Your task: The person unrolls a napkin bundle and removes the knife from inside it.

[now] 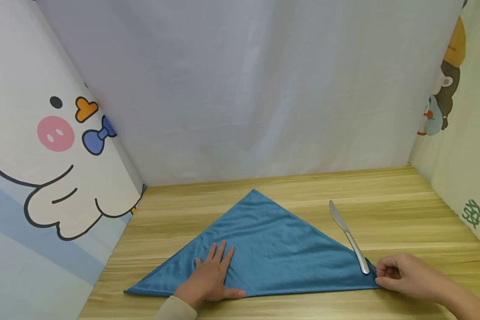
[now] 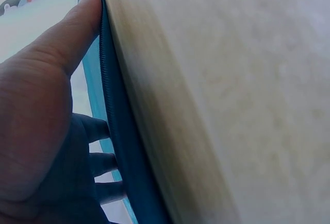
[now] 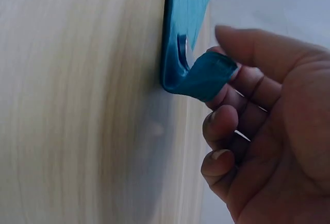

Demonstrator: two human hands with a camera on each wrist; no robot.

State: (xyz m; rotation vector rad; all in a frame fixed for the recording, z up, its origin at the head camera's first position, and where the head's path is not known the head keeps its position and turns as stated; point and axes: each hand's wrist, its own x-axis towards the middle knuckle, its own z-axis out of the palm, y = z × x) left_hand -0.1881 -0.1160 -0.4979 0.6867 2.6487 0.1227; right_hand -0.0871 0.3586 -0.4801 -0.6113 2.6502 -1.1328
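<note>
A blue satin cloth [image 1: 272, 240], folded into a triangle, lies on the wooden table with its long folded side toward me. My left hand [image 1: 210, 275] rests on its left part, fingers spread and thumb [image 2: 85, 20] along the near edge. At the right corner my right hand [image 1: 410, 273] has its fingers curled and holds the tip [image 3: 209, 77], which is lifted and bent up in the right wrist view. A table knife [image 1: 346, 231] lies slanted beside that hand, its silver handle over the cloth's right end and its blade on the wood beyond.
The wooden table [image 1: 184, 200] extends behind and beside the cloth. A pale curtain [image 1: 264, 98] hangs along the back. A panel with a white cartoon duck [image 1: 16, 111] stands at the left, and another printed panel [image 1: 456, 169] at the right.
</note>
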